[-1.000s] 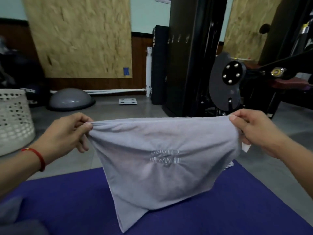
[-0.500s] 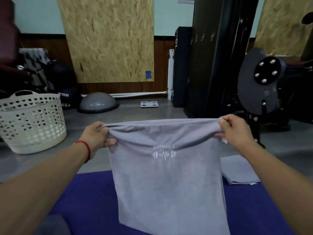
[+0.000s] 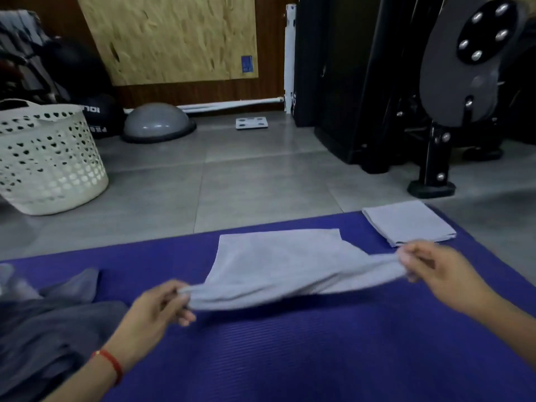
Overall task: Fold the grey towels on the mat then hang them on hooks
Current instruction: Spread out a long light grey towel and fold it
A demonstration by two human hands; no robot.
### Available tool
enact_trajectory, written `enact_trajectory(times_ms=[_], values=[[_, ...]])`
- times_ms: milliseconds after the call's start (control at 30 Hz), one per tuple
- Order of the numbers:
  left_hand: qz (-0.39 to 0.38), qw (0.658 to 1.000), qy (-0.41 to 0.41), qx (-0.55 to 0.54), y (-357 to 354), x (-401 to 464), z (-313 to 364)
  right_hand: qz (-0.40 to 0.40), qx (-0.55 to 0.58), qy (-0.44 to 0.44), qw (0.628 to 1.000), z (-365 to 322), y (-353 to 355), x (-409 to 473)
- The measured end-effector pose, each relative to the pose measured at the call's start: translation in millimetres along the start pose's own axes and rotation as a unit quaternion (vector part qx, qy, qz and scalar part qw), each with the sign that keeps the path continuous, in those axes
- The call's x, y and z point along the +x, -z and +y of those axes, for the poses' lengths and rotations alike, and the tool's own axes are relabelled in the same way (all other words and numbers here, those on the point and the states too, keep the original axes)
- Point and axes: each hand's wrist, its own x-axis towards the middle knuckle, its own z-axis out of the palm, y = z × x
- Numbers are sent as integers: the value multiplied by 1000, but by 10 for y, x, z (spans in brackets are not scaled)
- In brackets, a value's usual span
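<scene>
A grey towel [image 3: 278, 262] lies partly on the purple mat [image 3: 290, 343], its far part flat and its near edge lifted. My left hand [image 3: 156, 309] pinches the near left corner just above the mat. My right hand [image 3: 435, 268] pinches the near right corner, a little higher. A second grey towel [image 3: 409, 221], folded into a flat rectangle, rests at the mat's far right corner. No hooks can be made out in this view.
A white perforated laundry basket [image 3: 49, 166] stands on the tiled floor at left. Beyond it are a grey half-ball trainer [image 3: 158, 123], dark balls and a small scale [image 3: 251, 122]. A black gym machine [image 3: 435, 111] fills the right. Dark grey cloth [image 3: 46, 329] lies at lower left.
The towel hung upright between both hands before; now both hands have come down and laid its far part on the mat. The view has tilted downward.
</scene>
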Motion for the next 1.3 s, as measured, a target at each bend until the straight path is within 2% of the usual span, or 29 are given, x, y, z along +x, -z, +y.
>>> enact_trajectory(times_ms=[100,133,300,400,500,567,633,667,733,767,867,967,1033,1133,1200,1300], values=[[-93,987,72,109,-200,-472,-587,-151,-119,-29,981,446,-275,-476],[-112,980,69,148,-264,-590,-768,-188,-146,-28,971,574,-358,-602],[-122,964,-25,234,-446,-1023,-1022,-322,-285,32,902,865,-477,-962],[-145,945,-90,279,-382,-1292,-1017,-362,-278,40,889,932,-420,-1154],[-188,918,-155,312,-343,-1664,-1001,-442,-271,80,851,1042,-404,-1509],[-206,892,-187,356,-396,-1912,-1012,-461,-282,88,837,1131,-442,-1778],[-248,868,-201,381,-471,-2083,-1048,-442,-296,112,839,1094,-477,-1920],[-269,862,-195,383,-499,-2131,-1045,-455,-286,84,839,1047,-503,-1924],[-274,873,-173,365,-506,-2065,-1039,-456,-297,67,836,968,-524,-1760],[-265,883,-156,354,-507,-1952,-1021,-436,-298,39,849,952,-535,-1618],[-178,920,-94,335,-597,-1385,-962,-320,-297,-15,900,1118,-639,-1118],[-73,952,34,295,-754,-493,-976,-263,-330,-37,906,1244,-889,-572],[-9,957,151,246,-797,104,-1071,-239,-367,-67,896,1277,-1065,-240],[69,945,303,98,-817,765,-1287,-200,-357,-136,902,1345,-1343,223],[105,940,322,35,-833,1023,-1456,-158,-310,-173,921,1384,-1507,494],[144,940,308,5,-941,1211,-1318,-92,-246,-226,938,1387,-1666,801]])
